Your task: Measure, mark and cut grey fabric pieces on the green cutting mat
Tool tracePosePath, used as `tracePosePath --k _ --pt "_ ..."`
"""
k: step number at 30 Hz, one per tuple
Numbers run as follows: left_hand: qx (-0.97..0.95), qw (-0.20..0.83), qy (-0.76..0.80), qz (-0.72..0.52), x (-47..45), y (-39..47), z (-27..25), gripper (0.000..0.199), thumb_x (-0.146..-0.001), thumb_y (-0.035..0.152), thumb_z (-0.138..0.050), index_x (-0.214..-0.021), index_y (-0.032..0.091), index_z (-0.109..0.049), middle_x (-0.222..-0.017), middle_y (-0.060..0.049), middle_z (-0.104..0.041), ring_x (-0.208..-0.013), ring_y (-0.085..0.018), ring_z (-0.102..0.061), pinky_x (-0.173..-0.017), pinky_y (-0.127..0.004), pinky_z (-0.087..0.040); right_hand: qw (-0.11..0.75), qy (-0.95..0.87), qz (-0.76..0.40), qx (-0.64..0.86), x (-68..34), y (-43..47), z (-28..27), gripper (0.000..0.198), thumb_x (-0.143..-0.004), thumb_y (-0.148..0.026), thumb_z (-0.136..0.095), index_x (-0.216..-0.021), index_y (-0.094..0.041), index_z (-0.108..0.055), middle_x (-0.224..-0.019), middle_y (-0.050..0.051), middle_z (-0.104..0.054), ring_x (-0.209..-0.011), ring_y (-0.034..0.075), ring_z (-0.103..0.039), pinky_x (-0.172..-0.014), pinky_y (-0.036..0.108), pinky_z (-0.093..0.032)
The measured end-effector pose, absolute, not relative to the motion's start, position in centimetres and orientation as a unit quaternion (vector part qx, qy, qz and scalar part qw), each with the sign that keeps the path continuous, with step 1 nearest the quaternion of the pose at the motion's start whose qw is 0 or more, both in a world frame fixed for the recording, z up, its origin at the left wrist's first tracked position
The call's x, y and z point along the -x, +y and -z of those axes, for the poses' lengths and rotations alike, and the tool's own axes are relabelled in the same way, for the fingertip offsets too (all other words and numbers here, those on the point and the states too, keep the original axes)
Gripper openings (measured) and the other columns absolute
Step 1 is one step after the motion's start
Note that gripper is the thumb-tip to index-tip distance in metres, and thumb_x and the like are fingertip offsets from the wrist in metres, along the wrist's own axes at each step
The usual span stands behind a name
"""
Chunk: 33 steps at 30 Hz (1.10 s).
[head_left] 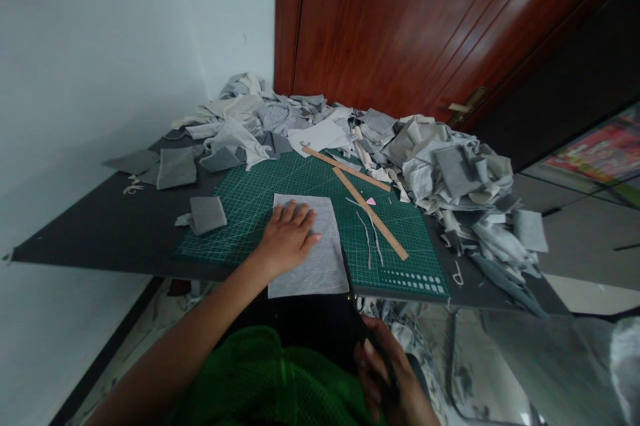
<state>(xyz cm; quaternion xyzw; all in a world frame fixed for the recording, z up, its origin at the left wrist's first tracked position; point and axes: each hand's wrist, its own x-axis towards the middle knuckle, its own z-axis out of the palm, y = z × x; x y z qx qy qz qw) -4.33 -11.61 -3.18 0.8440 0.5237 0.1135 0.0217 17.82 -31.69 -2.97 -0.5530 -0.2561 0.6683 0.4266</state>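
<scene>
A light grey rectangle of fabric [325,246] lies on the green cutting mat [240,193], its near edge hanging over the table's front edge. My left hand [289,239] presses flat on it, fingers spread. Below the table edge, my right hand [383,373] is wrapped round the handles of a pair of black scissors [353,286]. Their blades point away from me along the fabric's right edge. Thin cut strips of fabric [370,239] lie on the mat to the right, close to a wooden ruler [373,216].
A second wooden ruler [345,168] lies farther back. Heaps of grey fabric scraps [440,159] line the back and right of the dark table [115,226]. A small folded grey piece [207,215] sits at the mat's left edge. Behind stands a brown wooden door [370,26].
</scene>
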Motion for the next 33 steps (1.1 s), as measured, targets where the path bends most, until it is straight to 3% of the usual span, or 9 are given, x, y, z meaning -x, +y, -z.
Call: tracePosePath --k 3,9,20,33 --pt "-0.849 0.013 0.514 -0.123 4.5 -11.5 2.9 0.054 -0.108 0.048 -0.037 -0.15 0.018 -0.055 -0.159 -0.013 -0.05 -0.152 -0.037 -0.035 -0.122 -0.056 -0.027 0.423 -0.26 -0.667 0.555 -18.1 -31.7 2.7 0.07 -0.075 -0.068 -0.085 -0.123 -0.025 -0.059 -0.067 -0.009 -0.053 -0.042 0.004 -0.038 -0.035 0.015 -0.036" --pt "-0.862 0.004 0.495 -0.109 4.9 -10.3 3.7 0.059 -0.107 0.047 -0.04 -0.157 0.016 -0.045 -0.166 -0.012 -0.041 -0.157 -0.037 -0.027 -0.128 -0.058 -0.016 0.432 -0.259 -0.665 0.552 -17.4 -30.4 2.1 0.067 -0.075 -0.066 -0.085 -0.121 -0.024 -0.059 -0.071 -0.008 -0.054 -0.045 0.005 -0.041 -0.037 0.016 -0.037" --pt "-0.862 0.017 0.495 -0.109 5.0 -10.4 3.6 0.06 -0.108 0.049 -0.039 -0.158 0.017 -0.046 -0.168 -0.011 -0.039 -0.158 -0.037 -0.025 -0.129 -0.058 -0.014 0.42 -0.291 -0.652 0.56 -17.0 -28.6 2.9 0.074 -0.078 -0.065 -0.083 -0.13 -0.025 -0.049 -0.077 -0.009 -0.055 -0.047 0.005 -0.042 -0.037 0.017 -0.038" --pt "-0.864 0.021 0.489 -0.119 5.0 -10.3 3.9 0.062 -0.108 0.051 -0.037 -0.157 0.015 -0.046 -0.167 -0.012 -0.039 -0.158 -0.037 -0.025 -0.128 -0.06 -0.013 0.425 -0.286 -0.633 0.581 -16.5 -28.9 2.4 0.079 -0.078 -0.065 -0.083 -0.136 -0.025 -0.049 -0.076 -0.007 -0.056 -0.047 0.007 -0.045 -0.038 0.018 -0.039"
